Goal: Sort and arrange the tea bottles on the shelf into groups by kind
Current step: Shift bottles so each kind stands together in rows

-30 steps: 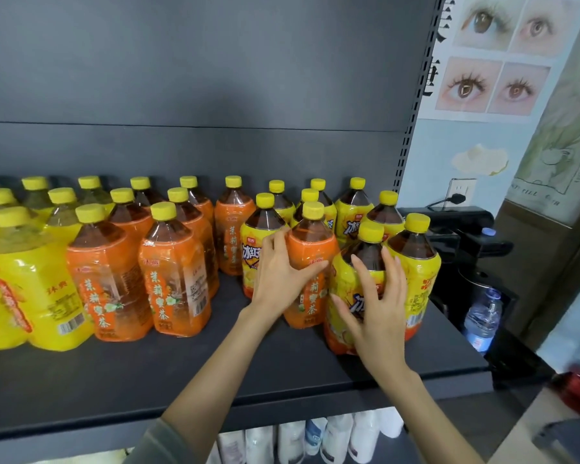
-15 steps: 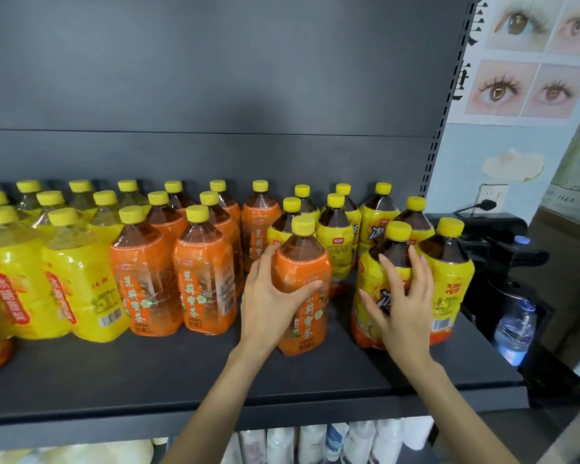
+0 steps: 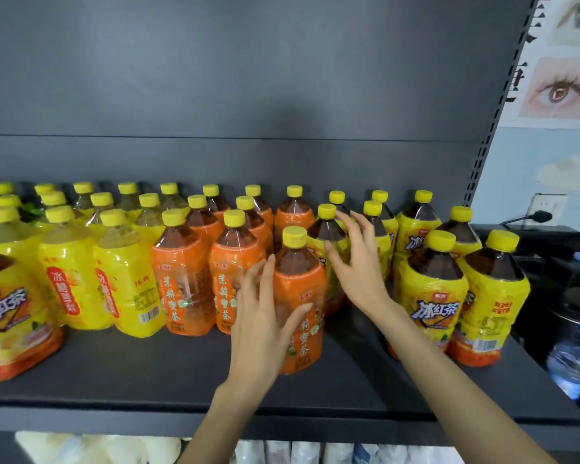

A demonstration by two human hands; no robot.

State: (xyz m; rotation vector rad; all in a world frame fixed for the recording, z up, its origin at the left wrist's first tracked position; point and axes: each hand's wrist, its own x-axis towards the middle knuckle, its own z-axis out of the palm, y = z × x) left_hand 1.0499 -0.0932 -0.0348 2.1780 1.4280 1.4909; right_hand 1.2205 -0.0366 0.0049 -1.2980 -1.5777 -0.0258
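Sliding the orange bottle (image 3: 298, 279) forward out of the yellow-labelled bottles (image 3: 432, 296), you are bringing it towards the orange group (image 3: 181, 279) on the shelf (image 3: 148, 373). Your left hand (image 3: 262, 323) is cupping its glossy film wrap, thumb curled round the front. Your right hand (image 3: 359, 266), having left the front row, is reaching with spread fingers for a dark, round-shouldered back bottle (image 3: 323, 229).

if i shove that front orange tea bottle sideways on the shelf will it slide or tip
Probably heavy for its size: the orange bottle looks full of dark tea nearly to its yellow cap. Standing tall on the smooth shelf, a high push may tip it; a low one should slide it. Its glossy wrap may feel slick.
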